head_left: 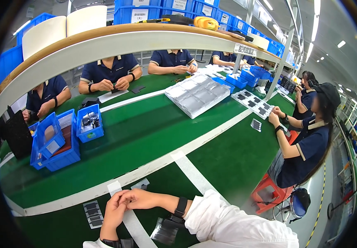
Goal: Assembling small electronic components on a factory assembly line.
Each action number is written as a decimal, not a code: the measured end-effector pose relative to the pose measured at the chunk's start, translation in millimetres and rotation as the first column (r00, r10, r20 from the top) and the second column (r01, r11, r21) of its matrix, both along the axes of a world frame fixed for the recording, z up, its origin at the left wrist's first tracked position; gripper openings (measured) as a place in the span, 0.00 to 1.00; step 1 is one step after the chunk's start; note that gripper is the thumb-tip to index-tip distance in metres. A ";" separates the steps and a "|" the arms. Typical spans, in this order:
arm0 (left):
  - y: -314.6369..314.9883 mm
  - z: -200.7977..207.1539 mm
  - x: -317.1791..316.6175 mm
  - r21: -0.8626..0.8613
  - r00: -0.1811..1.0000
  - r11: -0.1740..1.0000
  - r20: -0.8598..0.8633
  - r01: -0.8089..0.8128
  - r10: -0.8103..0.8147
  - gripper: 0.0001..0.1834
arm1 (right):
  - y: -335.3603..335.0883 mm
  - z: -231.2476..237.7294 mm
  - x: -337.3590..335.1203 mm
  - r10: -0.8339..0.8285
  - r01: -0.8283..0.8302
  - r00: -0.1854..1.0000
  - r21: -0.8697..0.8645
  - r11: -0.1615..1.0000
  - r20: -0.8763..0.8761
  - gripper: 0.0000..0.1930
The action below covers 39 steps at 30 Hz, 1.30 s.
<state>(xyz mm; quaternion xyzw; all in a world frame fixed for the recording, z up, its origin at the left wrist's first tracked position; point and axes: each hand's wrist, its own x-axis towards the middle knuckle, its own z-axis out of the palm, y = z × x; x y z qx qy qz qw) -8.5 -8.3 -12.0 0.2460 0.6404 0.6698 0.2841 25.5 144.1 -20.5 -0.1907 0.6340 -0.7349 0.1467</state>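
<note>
My left hand (113, 210) and my right hand (142, 199) meet over a white strip (138, 229) that runs across the green table mat. The fingers of both are bent and pressed together at the tips; whatever they pinch, if anything, is hidden by the fingers. To the left of my left hand lies a clear sheet with dark rectangular pieces (93, 214). A shiny grey plastic packet (164, 232) rests under my right wrist. Just beyond my right hand is a small pale grey piece (141, 184), partly covered.
Blue bins (58, 151) stand across the table at left, beside a smaller blue bin of metal parts (90, 123). Stacked clear trays (197, 96) sit mid-table. A shelf edge (153, 38) crosses above. Co-workers sit opposite and at right; one handles a tray of black pieces (252, 102).
</note>
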 end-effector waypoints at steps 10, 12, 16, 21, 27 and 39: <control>1.9 -0.8 -5.4 -0.023 0.995 1.000 -0.103 0.008 -0.011 0.17 | -2.2 -3.1 -3.5 -0.081 0.081 0.997 -0.008 0.997 -0.006 0.08; 3.4 5.9 0.5 -0.029 1.000 1.000 0.002 0.001 -0.001 0.18 | -0.4 0.5 0.4 -0.098 0.100 0.995 0.065 0.993 -0.028 0.08; 1.3 5.7 0.5 -0.027 1.000 1.000 0.004 -0.005 0.005 0.18 | -2.5 -0.5 0.1 -0.076 0.077 0.997 0.092 0.993 -0.013 0.08; -6.1 0.3 4.5 -0.026 1.000 0.999 0.011 0.021 -0.020 0.18 | -6.0 -0.1 6.3 -0.082 0.084 0.996 0.103 0.991 -0.028 0.10; -3.8 -5.0 -1.3 -0.103 0.988 0.994 -0.143 0.042 -0.057 0.19 | -3.5 -10.4 4.0 -0.104 0.107 0.994 0.100 0.989 -0.027 0.12; -0.7 -3.9 -7.8 -0.004 0.998 0.999 -0.053 0.042 -0.042 0.20 | -2.0 -3.7 -4.3 -0.124 0.134 0.990 0.149 0.980 -0.072 0.10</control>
